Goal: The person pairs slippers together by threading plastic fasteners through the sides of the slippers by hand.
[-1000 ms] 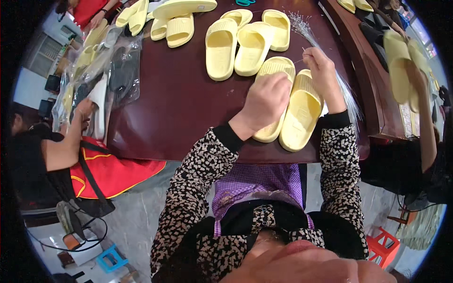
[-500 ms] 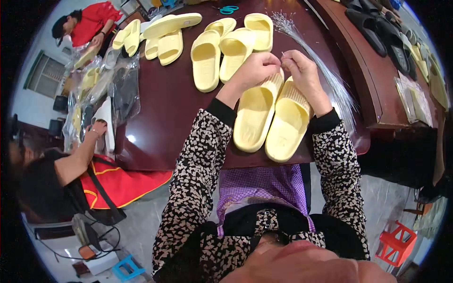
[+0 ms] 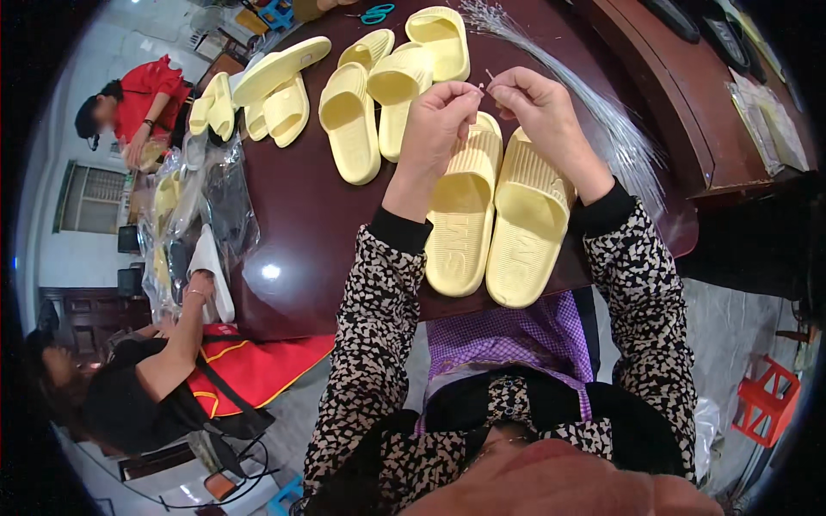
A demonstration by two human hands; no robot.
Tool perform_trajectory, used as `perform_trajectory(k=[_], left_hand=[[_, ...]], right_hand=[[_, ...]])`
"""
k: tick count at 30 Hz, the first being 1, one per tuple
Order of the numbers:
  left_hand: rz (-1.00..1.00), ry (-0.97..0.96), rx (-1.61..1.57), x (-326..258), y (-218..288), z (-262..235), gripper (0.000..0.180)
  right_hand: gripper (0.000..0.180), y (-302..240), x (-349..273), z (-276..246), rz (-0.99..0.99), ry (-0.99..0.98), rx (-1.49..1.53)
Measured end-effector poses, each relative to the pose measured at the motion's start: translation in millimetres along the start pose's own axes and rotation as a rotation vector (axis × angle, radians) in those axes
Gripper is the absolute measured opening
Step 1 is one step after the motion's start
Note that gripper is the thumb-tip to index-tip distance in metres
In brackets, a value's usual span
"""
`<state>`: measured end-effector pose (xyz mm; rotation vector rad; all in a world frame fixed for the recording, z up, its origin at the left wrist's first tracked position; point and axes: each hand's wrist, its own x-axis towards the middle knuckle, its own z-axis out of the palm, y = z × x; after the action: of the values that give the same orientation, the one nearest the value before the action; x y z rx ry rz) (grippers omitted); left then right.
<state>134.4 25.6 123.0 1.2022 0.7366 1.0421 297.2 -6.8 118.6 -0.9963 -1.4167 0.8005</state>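
Clear thin strand [image 3: 487, 77] | pinched by left hand [image 3: 439, 120], right hand [image 3: 538, 107] | above 2 ribbed yellow foam slippers [image 3: 495, 211]

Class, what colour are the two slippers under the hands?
Pale yellow slippers, clearest in the head view.

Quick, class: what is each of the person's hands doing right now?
Left hand: fingers pinched shut on a thin clear strand, above the pair of yellow slippers.
Right hand: pinched shut on the same strand.

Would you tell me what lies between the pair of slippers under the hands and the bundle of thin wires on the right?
Only bare dark table shows between that pair and the wires, seen in the head view.
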Motion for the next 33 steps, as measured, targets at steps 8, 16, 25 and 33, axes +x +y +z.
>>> perform_trajectory(k=[8, 16, 25, 33], left_hand=[[0.057, 0.031, -0.078, -3, 5, 0, 0.008], [0.134, -0.010, -0.103, -6, 7, -4, 0.006], [0.138, 0.015, -0.118, -9, 7, -3, 0.005], [0.173, 0.045, -0.071, -9, 6, -1, 0.004]], right_hand=[[0.011, -13, -7, 11, -0.063, -0.016, -0.148], [0.011, -11, -9, 14, -0.054, 0.014, -0.141], [0.011, -8, -12, 17, -0.056, 0.000, -0.169], [0.010, -16, -12, 17, -0.065, 0.007, -0.278]])
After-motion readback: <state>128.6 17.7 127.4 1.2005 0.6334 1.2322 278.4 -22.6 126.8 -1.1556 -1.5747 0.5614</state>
